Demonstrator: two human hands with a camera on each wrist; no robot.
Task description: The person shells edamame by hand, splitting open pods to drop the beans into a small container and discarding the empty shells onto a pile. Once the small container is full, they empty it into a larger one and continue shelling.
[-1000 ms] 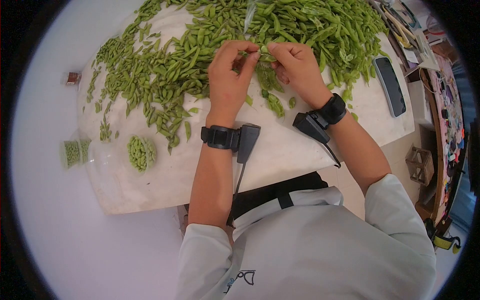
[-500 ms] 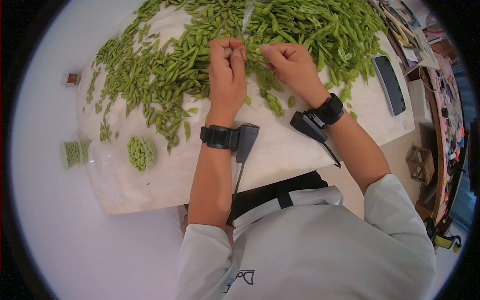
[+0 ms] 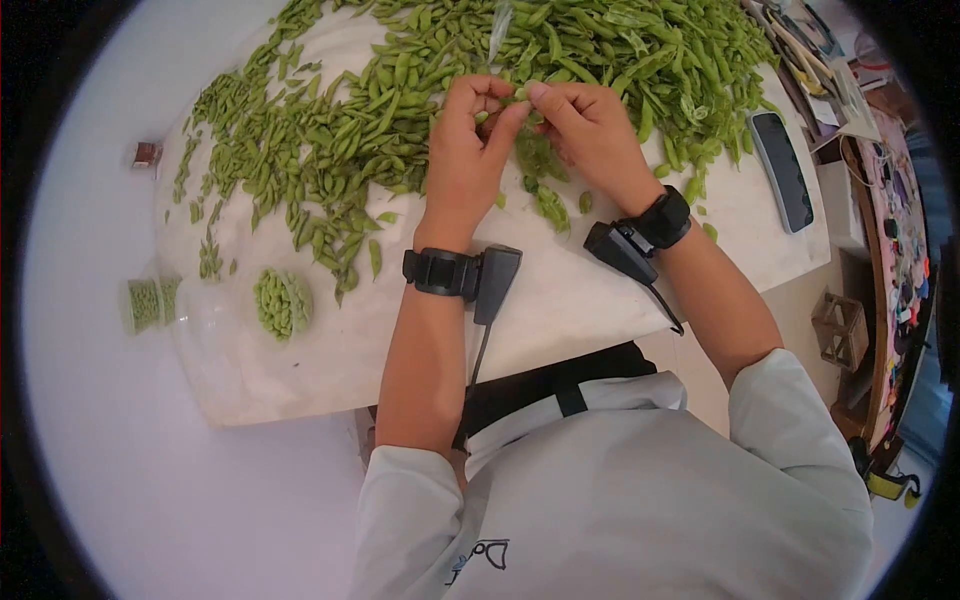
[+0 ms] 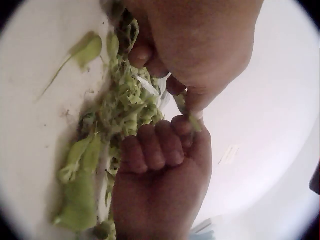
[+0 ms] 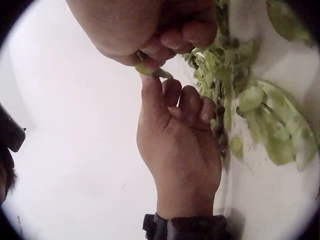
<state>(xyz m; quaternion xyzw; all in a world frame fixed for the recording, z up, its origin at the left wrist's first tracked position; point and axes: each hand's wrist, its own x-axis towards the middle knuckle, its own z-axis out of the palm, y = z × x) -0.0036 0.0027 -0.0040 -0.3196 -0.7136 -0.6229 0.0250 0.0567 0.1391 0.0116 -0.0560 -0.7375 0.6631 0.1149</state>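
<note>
We've got a green pod (image 4: 195,123) pinched btwn thumb & fingers of both our L hand (image 3: 466,155) & R hand (image 3: 592,135), tips close together, other fingers curled in. It's over the near part of the pod pile (image 3: 400,75) on the tbl (image 3: 540,300), w/ a phone (image 3: 780,172) off to the R.

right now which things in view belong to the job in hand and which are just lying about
Likely the job:
small green pod between left hand and right hand
heaped green pods
pale green beans in a round clear tub

Likely just lying about:
rectangular dark-screened phone
small red-brown box
</note>
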